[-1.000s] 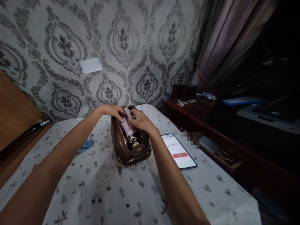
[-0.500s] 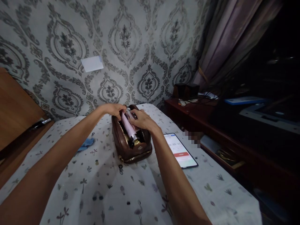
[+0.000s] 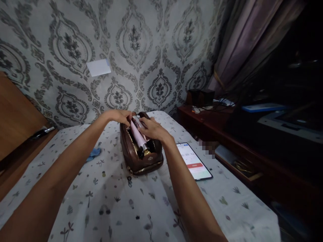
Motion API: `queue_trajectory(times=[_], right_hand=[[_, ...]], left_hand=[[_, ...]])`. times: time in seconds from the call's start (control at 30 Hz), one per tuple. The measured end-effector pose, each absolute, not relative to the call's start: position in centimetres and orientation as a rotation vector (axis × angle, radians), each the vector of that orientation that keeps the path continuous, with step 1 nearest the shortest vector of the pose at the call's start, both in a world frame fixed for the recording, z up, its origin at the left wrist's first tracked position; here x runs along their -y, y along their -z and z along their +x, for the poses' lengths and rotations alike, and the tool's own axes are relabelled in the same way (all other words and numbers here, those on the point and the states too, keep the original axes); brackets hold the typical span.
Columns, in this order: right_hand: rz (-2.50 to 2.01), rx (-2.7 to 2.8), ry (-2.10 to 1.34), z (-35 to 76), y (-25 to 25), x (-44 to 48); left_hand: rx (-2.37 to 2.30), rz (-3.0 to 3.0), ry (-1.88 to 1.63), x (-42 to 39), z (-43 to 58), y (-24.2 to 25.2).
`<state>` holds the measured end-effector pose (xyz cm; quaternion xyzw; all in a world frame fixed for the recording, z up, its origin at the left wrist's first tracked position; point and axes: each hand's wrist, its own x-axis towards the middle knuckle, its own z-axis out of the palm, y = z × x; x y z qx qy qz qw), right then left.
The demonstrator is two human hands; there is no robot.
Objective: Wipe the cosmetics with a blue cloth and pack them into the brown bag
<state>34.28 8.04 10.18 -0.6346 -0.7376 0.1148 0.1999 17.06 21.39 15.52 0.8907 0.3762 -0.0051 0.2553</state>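
A brown leather toiletry bag (image 3: pixel 128 156) with a gold zip stands unzipped on the patterned sheet. Inside it lies a pale pink tube (image 3: pixel 137 135) with a silver cap, slanting along the opening. Beside the tube is a shiny silvery-pink container (image 3: pixel 137 120), partly covered by my right hand. My left hand (image 3: pixel 121 117) is at the bag's far left rim, its fingers closed on the edge. My right hand (image 3: pixel 152 128) reaches over the right rim, thumb and fingers closed about the silvery-pink container. Some fingertips and the bag's deeper contents are hidden.
Right of the bag lies a phone (image 3: pixel 195 161) showing a running timer. A blue cloth (image 3: pixel 94 154) is on the sheet at the left. A dark red desk (image 3: pixel 186 116) with an open drawer (image 3: pixel 234 161) borders the bed; a patterned wall rises behind.
My left hand has drawn back slightly left from the tube's far end to the bag's rim. More of the silvery-pink container shows. The phone's timer has advanced.
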Motion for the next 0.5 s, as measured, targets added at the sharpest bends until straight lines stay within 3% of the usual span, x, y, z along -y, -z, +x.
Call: queue_trajectory(times=[0.4,0.5], right_hand=[[-1.921,2.001,-0.380,33.7,-11.0,-7.3],[-1.935,1.983,-0.384,33.6,-10.8,-7.6]], left_hand=[[-0.953,2.400,-0.187,-22.0,17.2,-13.7],[-1.024,2.329,-0.413,-23.0,16.5,-12.8]])
